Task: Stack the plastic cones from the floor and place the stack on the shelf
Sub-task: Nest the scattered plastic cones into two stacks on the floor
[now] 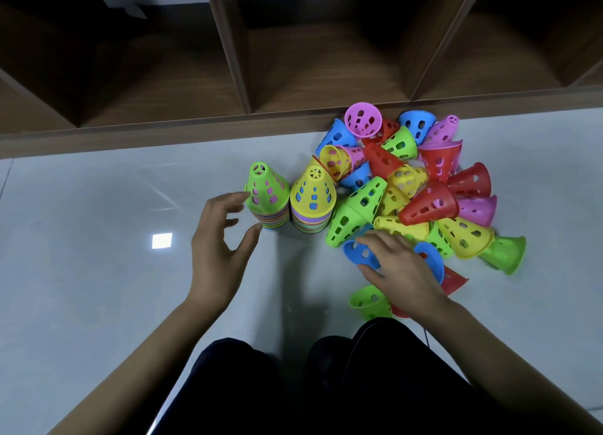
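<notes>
Blue cone (359, 254): lies on its side at the near edge of the loose pile, right of the yellow-topped stack (312, 203) and nearer the person.
Right hand (403, 266): laid over the blue cone, index finger above its narrow end and thumb below, curled round it in a grip.
Left hand (222, 242): holds nothing, fingers spread and loosely bent; it is left of the yellow-topped stack, well apart from the right hand. Its thumb tip is at the base of the green-topped stack (268, 199); whether it touches, I cannot tell.
Green-topped stack: upright on the floor, just left of the yellow-topped stack, the two almost touching.
Loose pile (421, 186): many cones in mixed colours, tumbled, right of the yellow-topped stack.
Shelf (248, 121): dark wood compartments beyond the yellow-topped stack; neither stack is on it yet.
Step in hand: probably lifting the blue cone to add it to a stack.
Doing it well: lift clear of the neighbouring cones, turn the wide mouth down, lower it straight over the tip, and steady the stack's base with the free hand so it does not topple.
Progress: early to middle, judging by the pile left.
</notes>
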